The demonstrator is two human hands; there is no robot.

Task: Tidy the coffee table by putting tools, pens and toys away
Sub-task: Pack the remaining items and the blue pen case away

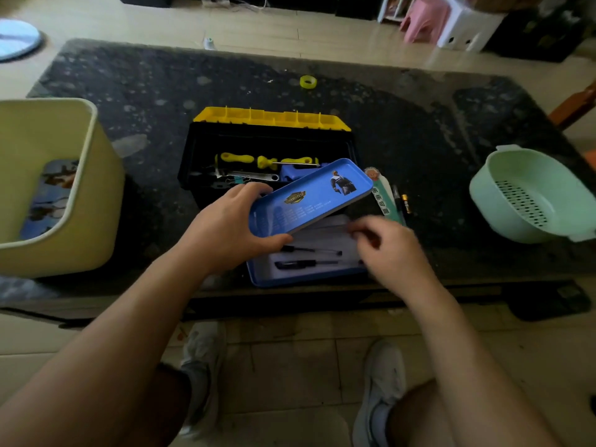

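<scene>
My left hand (232, 221) grips the blue pencil-case lid (309, 198) by its left end and holds it tilted above the open pencil-case base (290, 275) at the table's front edge. Two black pens (309, 258) lie inside the base. My right hand (390, 250) hovers blurred over the base's right side, fingers curled; whether it holds anything is unclear. Behind the case stands an open black and yellow toolbox (271, 137) with yellow-handled screwdrivers (267, 160) and a wrench (248, 176) inside.
A cream bin (80, 175) with a printed item inside stands at the left. A green colander (529, 195) sits at the right. A yellow tape roll (307, 81) lies at the back. A green packet (383, 201), a dark pen and a battery (405, 203) lie beside the case.
</scene>
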